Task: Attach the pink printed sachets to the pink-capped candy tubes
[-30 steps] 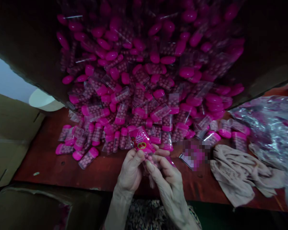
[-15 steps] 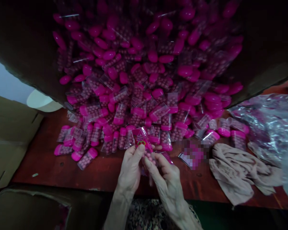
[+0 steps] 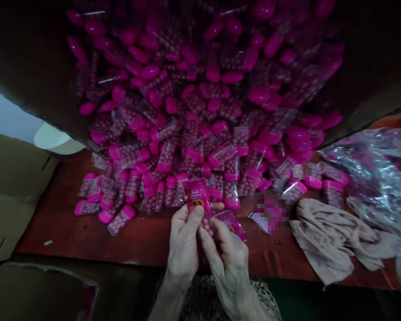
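My left hand (image 3: 184,238) pinches a pink printed sleeve (image 3: 198,195) between thumb and fingers, held upright near the table's front edge. Just below the sleeve, pink balls of a small candy container (image 3: 207,225) show between my hands. My right hand (image 3: 229,249) closes its thumb and fingers on this container's lower part. Its cap and most of its body are hidden by my fingers. Beside my right hand, another pink printed sleeve (image 3: 232,224) lies on the table.
A big heap of clear candy containers with pink caps (image 3: 194,138) spills from a dark opening onto the reddish wooden table (image 3: 147,240). At right lie a blurred-out pink packet (image 3: 270,216), a beige cloth (image 3: 330,240) and clear plastic film (image 3: 381,178). Cardboard (image 3: 13,191) stands left.
The printed sleeve has turned more squarely toward me, and more of the sleeve lying on the table shows. Both hands keep their grip, and the view has shifted slightly.
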Demonstrator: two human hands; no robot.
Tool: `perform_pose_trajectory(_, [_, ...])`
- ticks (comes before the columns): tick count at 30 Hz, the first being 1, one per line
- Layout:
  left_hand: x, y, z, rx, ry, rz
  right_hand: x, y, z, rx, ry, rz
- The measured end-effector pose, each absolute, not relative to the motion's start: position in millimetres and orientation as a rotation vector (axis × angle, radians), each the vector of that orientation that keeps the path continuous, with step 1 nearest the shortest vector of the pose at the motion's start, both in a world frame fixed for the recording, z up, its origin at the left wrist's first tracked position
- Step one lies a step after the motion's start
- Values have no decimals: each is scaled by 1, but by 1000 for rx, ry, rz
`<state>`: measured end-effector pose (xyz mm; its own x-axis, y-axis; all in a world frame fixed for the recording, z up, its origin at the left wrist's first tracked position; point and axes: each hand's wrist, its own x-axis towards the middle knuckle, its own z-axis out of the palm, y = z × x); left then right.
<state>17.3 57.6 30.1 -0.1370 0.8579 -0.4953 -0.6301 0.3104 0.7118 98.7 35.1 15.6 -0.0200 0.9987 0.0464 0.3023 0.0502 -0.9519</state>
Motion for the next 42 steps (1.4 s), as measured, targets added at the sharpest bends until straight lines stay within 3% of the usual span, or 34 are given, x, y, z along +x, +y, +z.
perform_pose_trajectory(14, [13, 53, 33, 200, 1049, 1292, 101, 41, 26, -1330, -1090, 1565])
perform_pose_trajectory(22, [24, 45, 27, 144, 1148, 1266, 106, 53, 23, -1284, -968, 1608])
perform_pose_trajectory(31, [23, 45, 31, 95, 1149, 1282, 121, 61, 16, -1296, -1565, 619])
perform_pose_trajectory(42, [18, 39, 27, 195, 1037, 1267, 112, 62, 20, -1278, -1657, 618])
